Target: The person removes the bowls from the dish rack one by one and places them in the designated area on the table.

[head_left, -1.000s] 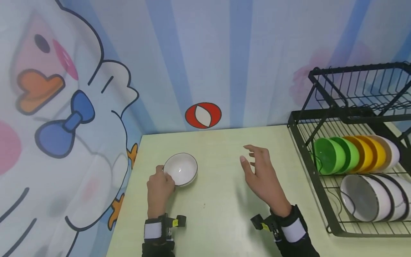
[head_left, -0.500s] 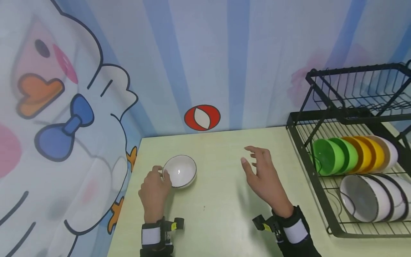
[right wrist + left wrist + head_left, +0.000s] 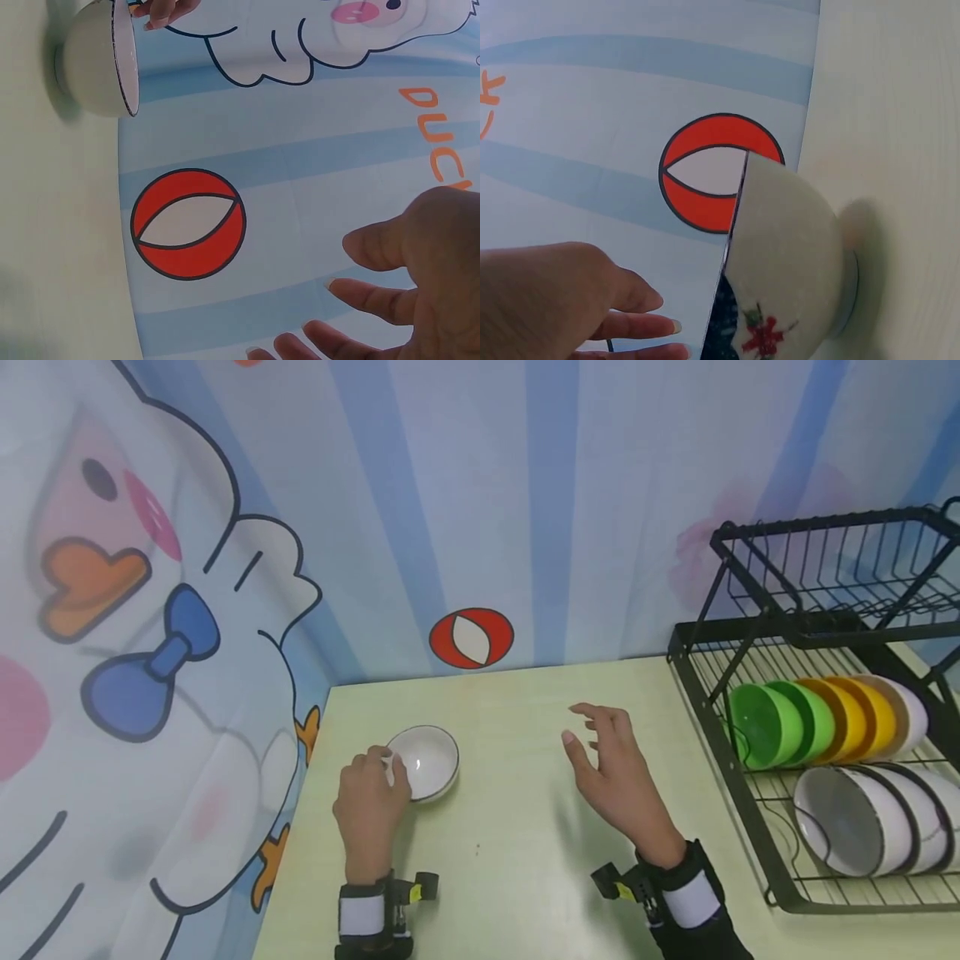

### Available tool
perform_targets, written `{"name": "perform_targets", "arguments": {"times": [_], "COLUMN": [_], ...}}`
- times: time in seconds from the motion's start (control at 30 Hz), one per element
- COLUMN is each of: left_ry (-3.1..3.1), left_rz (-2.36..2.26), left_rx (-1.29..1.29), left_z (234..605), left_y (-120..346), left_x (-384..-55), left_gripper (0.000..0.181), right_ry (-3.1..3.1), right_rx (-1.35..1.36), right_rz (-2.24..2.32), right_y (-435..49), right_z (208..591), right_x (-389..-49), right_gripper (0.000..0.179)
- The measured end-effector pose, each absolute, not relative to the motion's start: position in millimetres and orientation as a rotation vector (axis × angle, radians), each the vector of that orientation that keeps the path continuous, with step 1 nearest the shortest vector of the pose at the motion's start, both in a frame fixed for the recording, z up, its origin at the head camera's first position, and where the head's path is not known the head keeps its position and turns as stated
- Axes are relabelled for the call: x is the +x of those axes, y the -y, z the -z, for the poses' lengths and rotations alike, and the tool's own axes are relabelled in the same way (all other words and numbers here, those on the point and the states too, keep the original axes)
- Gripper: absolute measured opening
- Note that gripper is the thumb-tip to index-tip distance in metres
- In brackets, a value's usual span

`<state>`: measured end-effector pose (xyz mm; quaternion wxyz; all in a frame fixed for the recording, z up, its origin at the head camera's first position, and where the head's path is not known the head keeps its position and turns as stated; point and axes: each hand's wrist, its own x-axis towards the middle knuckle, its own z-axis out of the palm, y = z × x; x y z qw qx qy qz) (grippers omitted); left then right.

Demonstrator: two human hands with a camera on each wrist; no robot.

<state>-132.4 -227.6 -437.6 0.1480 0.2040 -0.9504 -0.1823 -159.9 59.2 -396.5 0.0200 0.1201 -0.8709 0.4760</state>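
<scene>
A white bowl (image 3: 424, 763) with a thin dark rim stands upright on the pale table. The left wrist view shows the bowl's outside (image 3: 787, 247), with a red flower and a dark blue patch. My left hand (image 3: 371, 814) is over the bowl's left rim, thumb and fingers loosely bent. Seen from the left wrist, its fingertips (image 3: 676, 326) stop short of the rim with nothing between them. To the right, my right hand (image 3: 615, 777) hovers over the table, holding nothing, its fingers (image 3: 367, 300) relaxed and spread.
At the right stands a black two-level dish rack (image 3: 720, 777). Its lower level holds green bowls (image 3: 765, 727), yellow bowls (image 3: 840, 722), a pale bowl, and several white dishes (image 3: 847, 822) in front. A printed cloth (image 3: 480, 510) rises behind and left of the table (image 3: 517, 877).
My left hand has loosened from the bowl's rim, drawn back left, then come slightly right again over it. The bowl stays in place. My right hand has hardly moved.
</scene>
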Motion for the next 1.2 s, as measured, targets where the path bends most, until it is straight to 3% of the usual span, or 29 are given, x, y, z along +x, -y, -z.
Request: {"name": "perform_targets", "arguments": {"times": [0.57,1.2], "left_ry": [2.685,2.681], "left_rz": [0.575,0.574], "left_rx": [0.326,0.081], "left_z": [425,424], "left_y": [185,148], "left_x": [-131,-129], "left_gripper": [0.023,0.021], "right_ry": [2.672,2.640], "right_rx": [0.359,0.359], "right_rz": [-1.429,-1.310], "right_y": [-68,-73], "right_z": [395,391], "right_x": [-160,-159], "right_gripper": [0.049,0.045]}}
